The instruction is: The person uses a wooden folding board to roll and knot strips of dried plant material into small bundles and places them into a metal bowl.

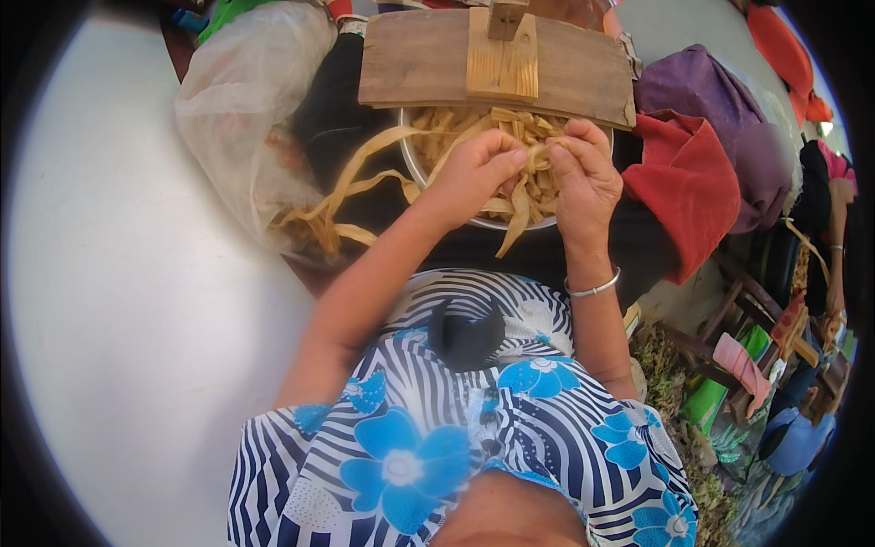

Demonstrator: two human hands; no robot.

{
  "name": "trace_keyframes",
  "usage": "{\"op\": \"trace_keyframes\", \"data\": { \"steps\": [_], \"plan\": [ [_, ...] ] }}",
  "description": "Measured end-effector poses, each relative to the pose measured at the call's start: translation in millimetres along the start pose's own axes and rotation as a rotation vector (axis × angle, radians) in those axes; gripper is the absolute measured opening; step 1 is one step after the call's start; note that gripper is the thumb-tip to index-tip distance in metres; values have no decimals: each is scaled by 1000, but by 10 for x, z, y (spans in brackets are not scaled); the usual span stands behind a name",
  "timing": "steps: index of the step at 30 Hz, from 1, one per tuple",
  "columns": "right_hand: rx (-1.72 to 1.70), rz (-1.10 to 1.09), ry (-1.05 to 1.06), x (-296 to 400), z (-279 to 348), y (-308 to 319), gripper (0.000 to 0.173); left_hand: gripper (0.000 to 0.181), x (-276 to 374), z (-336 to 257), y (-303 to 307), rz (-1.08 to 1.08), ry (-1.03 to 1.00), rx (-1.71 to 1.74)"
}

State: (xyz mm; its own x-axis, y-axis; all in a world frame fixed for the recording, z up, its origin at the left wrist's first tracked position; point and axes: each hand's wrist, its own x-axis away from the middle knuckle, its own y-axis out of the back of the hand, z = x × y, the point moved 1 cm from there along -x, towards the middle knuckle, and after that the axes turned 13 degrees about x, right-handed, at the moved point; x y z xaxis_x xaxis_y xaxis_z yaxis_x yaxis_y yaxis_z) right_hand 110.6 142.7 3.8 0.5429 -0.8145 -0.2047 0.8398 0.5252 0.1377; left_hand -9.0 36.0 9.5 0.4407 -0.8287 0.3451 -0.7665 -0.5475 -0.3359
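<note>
Both my hands meet over a round metal-rimmed basin filled with folded or braided tan plant-fibre strips. My left hand pinches a flat tan strip between thumb and fingers. Close beside it, my right hand pinches the same strip work, with its fingertips almost touching the left ones. A short strip end hangs down between the hands. Long loose strips run from the basin over its left rim to a pile beside the plastic bag. The exact fold between my fingertips is partly hidden.
A wooden board with a small upright block lies across the basin's far side. At left stands a translucent plastic bag. Red cloth and purple cloth lie at right. Farther right, other people sit near wooden frames.
</note>
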Motion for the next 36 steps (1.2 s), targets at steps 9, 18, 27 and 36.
{"op": "trace_keyframes", "data": {
  "steps": [9, 18, 27, 36],
  "plan": [
    [167, 222, -161, -165, 154, 198, 37, 12, 267, -167, 285, -34, -629, -850],
    [589, 726, 9, -308, 295, 417, 27, 14, -5, -303, 455, 207, -153, -312],
    [159, 699, -319, -664, 248, 220, 31, 13, -266, -363, 403, 202, -63, -171],
    [277, 403, -267, -963, -5, -165, 22, 16, -762, -599, 636, 43, -214, -376]
  ]
}}
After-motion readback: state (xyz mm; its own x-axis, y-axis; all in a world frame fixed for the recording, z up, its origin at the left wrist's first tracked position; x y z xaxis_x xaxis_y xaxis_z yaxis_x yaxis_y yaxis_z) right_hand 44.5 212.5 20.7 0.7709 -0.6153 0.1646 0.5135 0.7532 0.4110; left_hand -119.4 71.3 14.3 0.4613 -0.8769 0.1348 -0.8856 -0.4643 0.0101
